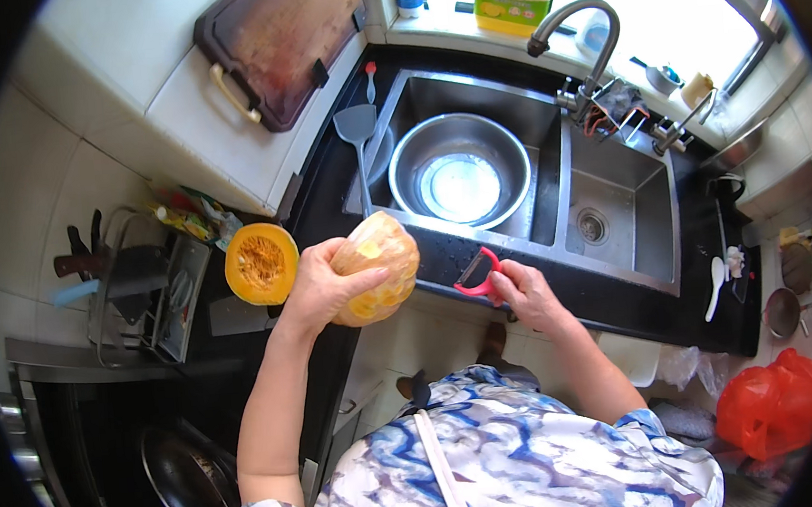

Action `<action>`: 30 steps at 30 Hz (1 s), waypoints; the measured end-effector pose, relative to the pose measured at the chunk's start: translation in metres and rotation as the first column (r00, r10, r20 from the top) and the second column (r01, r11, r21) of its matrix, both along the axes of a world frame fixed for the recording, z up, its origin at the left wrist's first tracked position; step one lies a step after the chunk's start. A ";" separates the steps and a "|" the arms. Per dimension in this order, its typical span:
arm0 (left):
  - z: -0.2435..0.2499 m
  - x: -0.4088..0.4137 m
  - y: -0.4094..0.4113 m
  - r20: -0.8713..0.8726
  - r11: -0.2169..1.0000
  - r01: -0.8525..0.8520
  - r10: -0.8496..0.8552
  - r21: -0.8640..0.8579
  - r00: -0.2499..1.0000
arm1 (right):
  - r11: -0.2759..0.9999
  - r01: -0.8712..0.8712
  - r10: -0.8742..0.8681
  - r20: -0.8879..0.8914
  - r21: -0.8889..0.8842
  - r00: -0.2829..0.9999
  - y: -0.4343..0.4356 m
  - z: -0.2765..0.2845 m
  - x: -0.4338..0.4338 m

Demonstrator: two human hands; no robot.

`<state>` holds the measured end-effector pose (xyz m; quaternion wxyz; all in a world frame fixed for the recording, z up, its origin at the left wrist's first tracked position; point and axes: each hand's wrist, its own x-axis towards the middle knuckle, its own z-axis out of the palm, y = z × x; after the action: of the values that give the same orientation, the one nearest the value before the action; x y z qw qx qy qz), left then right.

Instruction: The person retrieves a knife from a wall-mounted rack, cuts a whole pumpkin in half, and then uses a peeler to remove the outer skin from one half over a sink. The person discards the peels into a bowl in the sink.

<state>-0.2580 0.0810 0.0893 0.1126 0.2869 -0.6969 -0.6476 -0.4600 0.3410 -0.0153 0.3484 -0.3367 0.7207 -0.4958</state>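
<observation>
A piece of pumpkin [379, 273] with its rind side showing is held up in my left hand [326, 285]. Yellow patches on its surface look peeled, while the rest is tan rind. My right hand [525, 293] grips a red Y-shaped peeler [481, 287] by its handle, apart from the pumpkin and near the counter's front edge. Left of my left hand, a cut pumpkin half [261, 263] shows orange flesh and a seedy hollow. Beyond my hands, a large stainless steel basin [400, 175] sits in the bigger sink bowl.
A gray spatula [356, 125] lies left of the sink [666, 283]. A curved faucet [611, 44] rises behind it. At left stands a knife rack [184, 299], with a wok [188, 485] below. A cutting board [282, 41] hangs on the wall. A white spoon [715, 290] lies at right.
</observation>
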 end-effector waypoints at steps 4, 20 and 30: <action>-0.014 -0.060 0.002 0.073 0.991 0.090 -0.083 -0.103 0.994 | 0.994 -0.107 0.108 -0.084 0.010 0.991 0.003 0.015 -0.064; -0.060 -0.154 -0.008 0.263 0.974 0.087 -0.029 -0.211 0.964 | 0.882 -0.403 0.421 -0.791 0.243 0.444 -0.155 0.047 -0.170; -0.071 -0.140 -0.043 0.167 0.994 0.114 -0.112 0.003 0.979 | 0.590 -0.659 0.732 -0.654 0.466 0.193 -0.234 0.062 -0.155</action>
<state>-0.3978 0.0376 0.0181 0.0178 0.2997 -0.7213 -0.6242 -0.6153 0.1066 0.0469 0.1834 -0.7921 0.5803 -0.0453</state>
